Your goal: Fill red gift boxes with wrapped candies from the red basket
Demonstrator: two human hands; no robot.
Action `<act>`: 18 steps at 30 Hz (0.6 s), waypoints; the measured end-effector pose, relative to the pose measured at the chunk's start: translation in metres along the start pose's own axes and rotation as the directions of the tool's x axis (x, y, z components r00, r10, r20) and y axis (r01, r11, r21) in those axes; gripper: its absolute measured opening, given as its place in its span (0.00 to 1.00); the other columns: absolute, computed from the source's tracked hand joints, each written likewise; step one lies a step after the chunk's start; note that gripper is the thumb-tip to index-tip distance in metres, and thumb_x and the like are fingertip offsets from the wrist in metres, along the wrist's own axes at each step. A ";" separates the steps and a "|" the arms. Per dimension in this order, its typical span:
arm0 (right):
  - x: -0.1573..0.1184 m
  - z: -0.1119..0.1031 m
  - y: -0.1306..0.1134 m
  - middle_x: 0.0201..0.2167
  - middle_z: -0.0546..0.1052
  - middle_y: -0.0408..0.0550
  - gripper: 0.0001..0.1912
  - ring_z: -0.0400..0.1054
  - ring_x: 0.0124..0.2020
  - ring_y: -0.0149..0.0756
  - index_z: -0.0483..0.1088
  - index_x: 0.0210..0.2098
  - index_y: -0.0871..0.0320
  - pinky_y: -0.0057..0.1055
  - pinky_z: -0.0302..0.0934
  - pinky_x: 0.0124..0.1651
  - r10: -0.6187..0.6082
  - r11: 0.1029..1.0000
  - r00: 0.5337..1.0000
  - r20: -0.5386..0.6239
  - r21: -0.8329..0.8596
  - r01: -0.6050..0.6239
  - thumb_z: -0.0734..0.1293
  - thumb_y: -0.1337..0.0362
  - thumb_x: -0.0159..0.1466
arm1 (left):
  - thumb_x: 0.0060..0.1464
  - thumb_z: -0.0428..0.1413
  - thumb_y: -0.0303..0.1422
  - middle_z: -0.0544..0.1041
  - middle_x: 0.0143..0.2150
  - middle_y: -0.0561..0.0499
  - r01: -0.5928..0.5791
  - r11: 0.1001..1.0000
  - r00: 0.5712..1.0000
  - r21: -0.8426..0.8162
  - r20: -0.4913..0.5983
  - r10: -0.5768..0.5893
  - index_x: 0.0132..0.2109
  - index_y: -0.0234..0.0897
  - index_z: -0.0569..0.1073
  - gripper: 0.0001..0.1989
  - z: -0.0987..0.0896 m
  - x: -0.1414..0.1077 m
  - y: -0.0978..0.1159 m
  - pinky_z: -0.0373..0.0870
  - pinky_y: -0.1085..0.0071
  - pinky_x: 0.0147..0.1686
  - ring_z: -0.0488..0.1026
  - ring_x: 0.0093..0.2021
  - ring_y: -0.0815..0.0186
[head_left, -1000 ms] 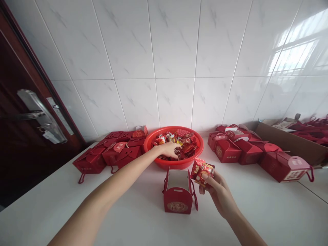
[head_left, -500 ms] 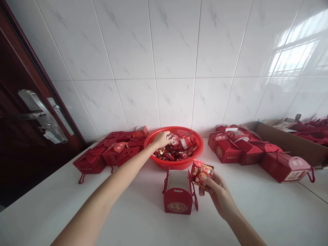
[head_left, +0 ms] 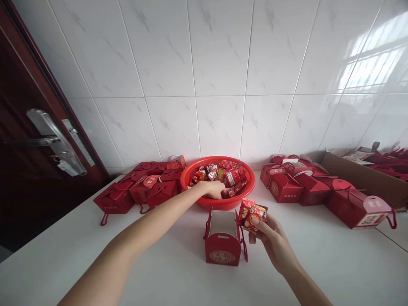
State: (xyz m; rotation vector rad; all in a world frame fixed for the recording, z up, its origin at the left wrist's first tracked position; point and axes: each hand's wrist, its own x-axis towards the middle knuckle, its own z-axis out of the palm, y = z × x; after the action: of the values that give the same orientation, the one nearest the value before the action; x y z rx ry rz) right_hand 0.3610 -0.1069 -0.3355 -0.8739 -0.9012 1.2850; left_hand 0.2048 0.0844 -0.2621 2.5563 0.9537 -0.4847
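My left hand (head_left: 214,189) reaches down into the front of a red plastic basket (head_left: 188,165) among wrapped sweets (head_left: 231,176). Its fingers are curled, the tips partly hidden, so what they grip cannot be made out. In my right hand (head_left: 270,238) are red-and-gold wrapped sweets (head_left: 251,216), pinched between thumb and fingers just right of an open gift box (head_left: 222,250). This small red box stands upright before the basket, its top open on a pale inside, a dark red cord hanging at its side.
Closed red gift boxes (head_left: 116,197) are grouped left of the basket, and more red boxes (head_left: 286,189) stand to the right. A cardboard carton (head_left: 353,172) with red items sits far right. Behind the white table (head_left: 178,272) is a tiled wall; a door (head_left: 28,182) is at left.
My left hand has moved from the basket's back left toward its front, leaving a red-and-white packet lying there. My right hand keeps its sweets beside the box. The view has shifted slightly.
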 end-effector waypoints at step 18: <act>0.003 -0.003 0.000 0.28 0.74 0.46 0.17 0.64 0.23 0.30 0.72 0.32 0.59 0.30 0.60 0.27 -0.007 1.000 1.000 -0.013 -0.003 0.007 0.75 0.52 0.56 | 0.43 0.59 0.32 0.80 0.44 0.33 0.177 0.961 0.979 0.211 0.060 -0.194 0.42 0.30 0.79 0.17 0.003 0.033 0.012 0.74 0.63 0.34 0.78 0.38 0.49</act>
State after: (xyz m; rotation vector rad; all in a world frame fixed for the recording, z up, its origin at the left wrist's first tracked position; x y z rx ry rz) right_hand 0.3635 -0.1041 -0.3366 -0.8803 -0.8952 1.2708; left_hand 0.2355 0.0923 -0.2767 2.6146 1.1757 -0.7700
